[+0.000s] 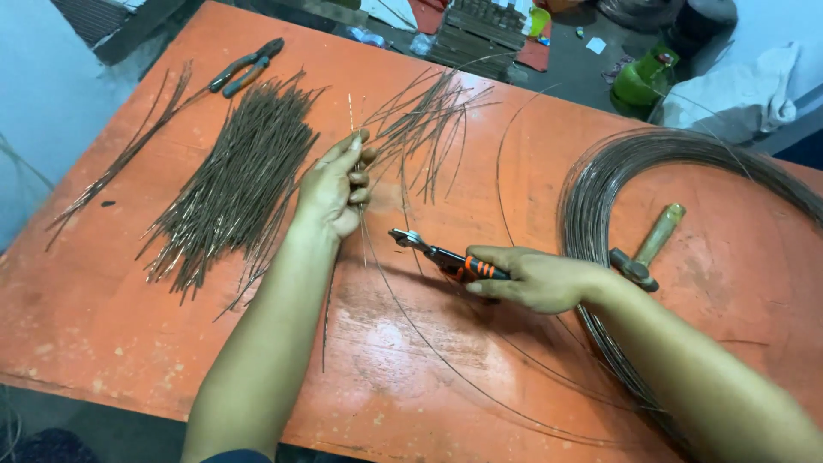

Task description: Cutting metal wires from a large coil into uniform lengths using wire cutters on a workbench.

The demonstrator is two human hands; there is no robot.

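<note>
Head view: a thin cut wire [354, 120] is pinched in the left hand [333, 190], just right of the wire pile [236, 184]. Orange-handled cutters [446, 257] are clasped in the right hand [536, 279], between pile and wire coil [600, 184]; bare table [103, 326] is left toward the near edge.

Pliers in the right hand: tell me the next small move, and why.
Probably bring the pliers up to the wire just below the left hand. The left hand pinches that strand upright on the table, and the plier tips sit just right of the strand, apart from it.
</note>
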